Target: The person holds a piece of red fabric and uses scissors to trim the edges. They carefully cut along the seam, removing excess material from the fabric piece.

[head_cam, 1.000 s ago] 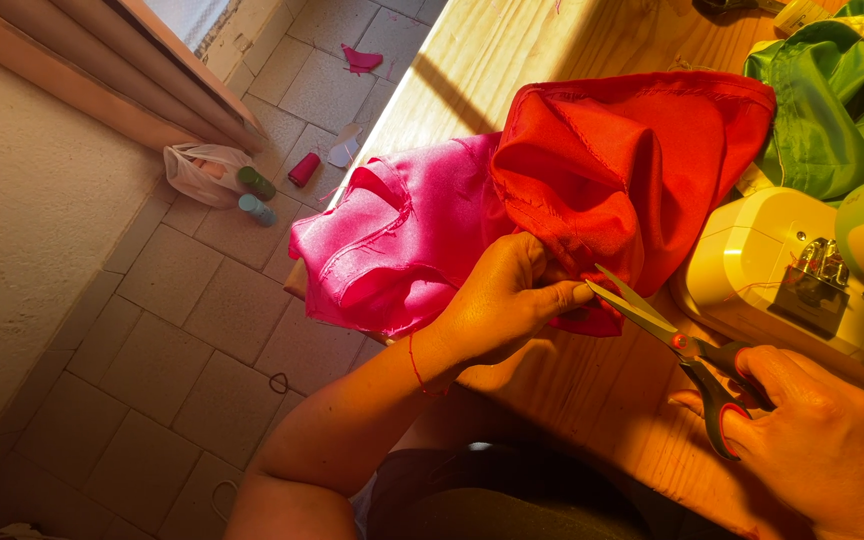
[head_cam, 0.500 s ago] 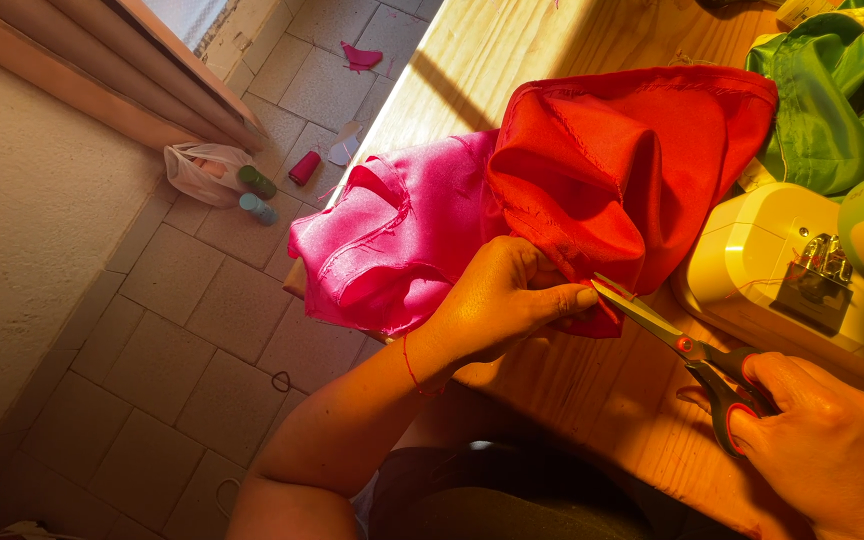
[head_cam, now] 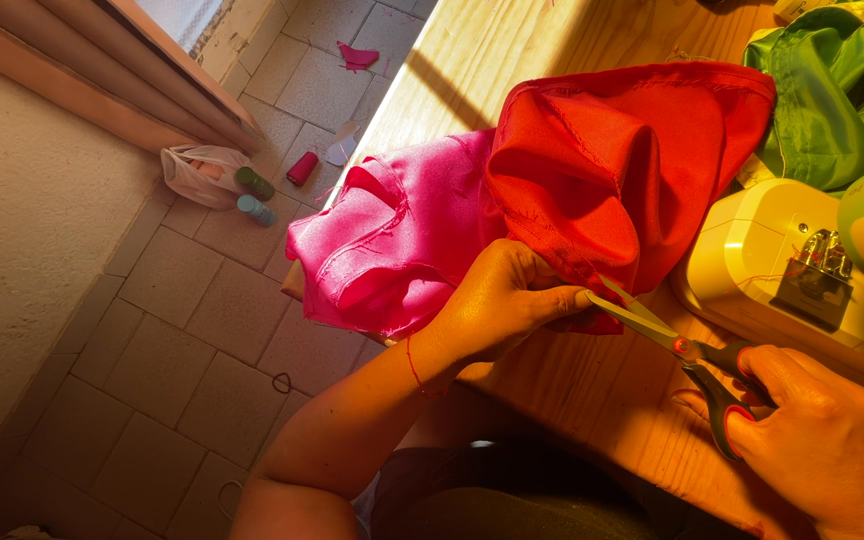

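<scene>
My left hand point(head_cam: 508, 300) pinches the lower edge of a red satin fabric point(head_cam: 622, 160) that lies bunched on the wooden table point(head_cam: 602, 390). A pink satin fabric point(head_cam: 392, 240) joins it on the left and hangs over the table's edge. My right hand point(head_cam: 822, 440) holds scissors point(head_cam: 682, 345) with red and black handles. Their blades are apart, with the tips at the red fabric's edge, right beside my left fingertips.
A yellow-white sewing machine point(head_cam: 812, 270) stands at the right, with green fabric point(head_cam: 832, 90) behind it. On the tiled floor point(head_cam: 182, 360) lie thread spools point(head_cam: 252, 195), a plastic bag point(head_cam: 197, 170) and a pink fabric scrap point(head_cam: 357, 55). A wall runs along the left.
The scissors and my right hand have shifted slightly left toward the red fabric's edge. My left hand keeps its pinch on the fabric.
</scene>
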